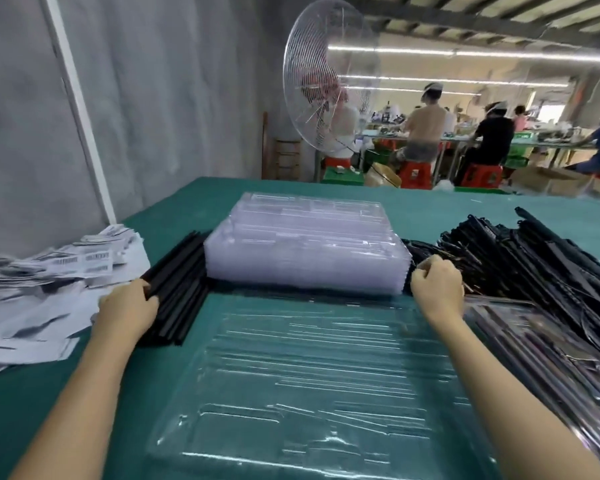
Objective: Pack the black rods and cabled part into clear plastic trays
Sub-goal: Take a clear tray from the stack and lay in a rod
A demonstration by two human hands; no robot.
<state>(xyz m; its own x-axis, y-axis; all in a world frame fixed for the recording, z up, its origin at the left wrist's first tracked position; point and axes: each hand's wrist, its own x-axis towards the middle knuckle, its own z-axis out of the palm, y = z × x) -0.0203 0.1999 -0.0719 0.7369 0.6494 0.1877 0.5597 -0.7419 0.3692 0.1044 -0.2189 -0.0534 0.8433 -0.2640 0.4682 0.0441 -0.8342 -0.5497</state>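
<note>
Left hand (129, 306) grips rods (182, 268); right hand (437, 284) curled in cabled parts (520, 251), hold unclear. Risk: tangled cables drag extras out.

tray (309, 393): clear glossy plastic | rods (177, 289): matt black | table (465, 216): green cloth

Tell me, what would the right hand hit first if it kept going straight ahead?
Most likely the pile of black cabled parts, whose near end lies just beyond the right hand. The stack of clear trays sits just to the left of that line. Depth is hard to judge here.
</note>
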